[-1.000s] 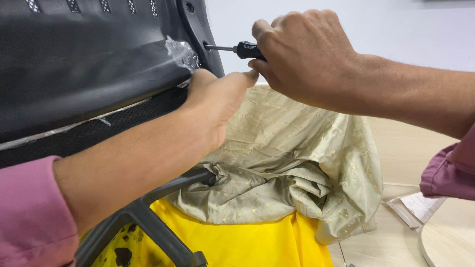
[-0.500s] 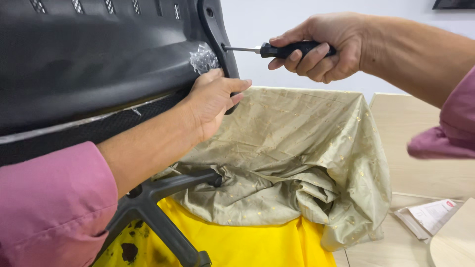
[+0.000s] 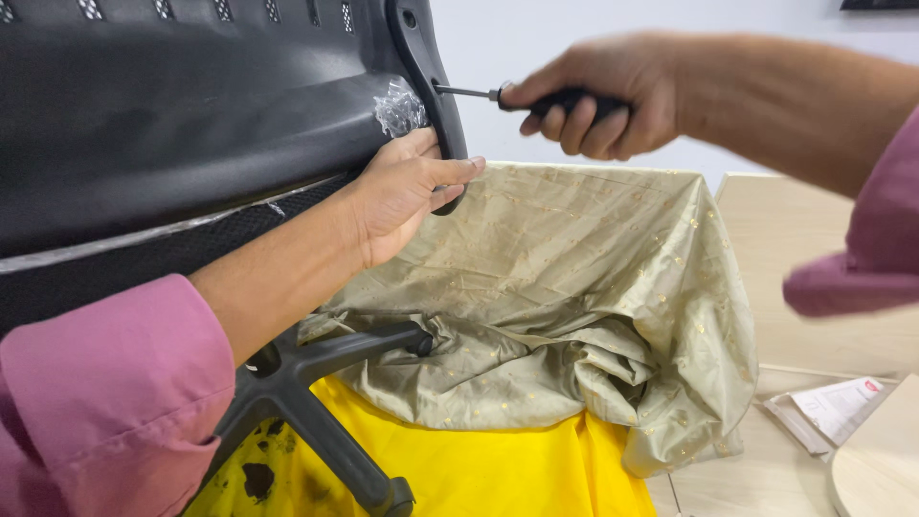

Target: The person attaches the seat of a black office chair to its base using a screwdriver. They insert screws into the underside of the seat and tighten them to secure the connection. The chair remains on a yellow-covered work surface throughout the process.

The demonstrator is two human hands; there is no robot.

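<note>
A black office chair [image 3: 191, 124] lies tipped over, its plastic back shell filling the upper left. My left hand [image 3: 402, 191] presses against the lower edge of the shell beside a black curved bracket [image 3: 426, 77]. My right hand [image 3: 598, 96] grips a black-handled screwdriver [image 3: 565, 99]. Its metal shaft points left, with the tip at the bracket. A scrap of clear plastic wrap [image 3: 400, 107] clings to the shell just above my left hand.
A beige gold-dotted cloth [image 3: 584, 287] drapes over something behind the chair, above a yellow cloth [image 3: 479, 469]. The chair's black base leg with a caster [image 3: 325, 421] juts out at lower left. Papers [image 3: 833, 412] and a round wooden board [image 3: 881, 469] lie at lower right.
My right hand shifted from a fist close over the screwdriver handle to a grip farther right, and the view moved slightly. My left hand stayed on the shell's edge.
</note>
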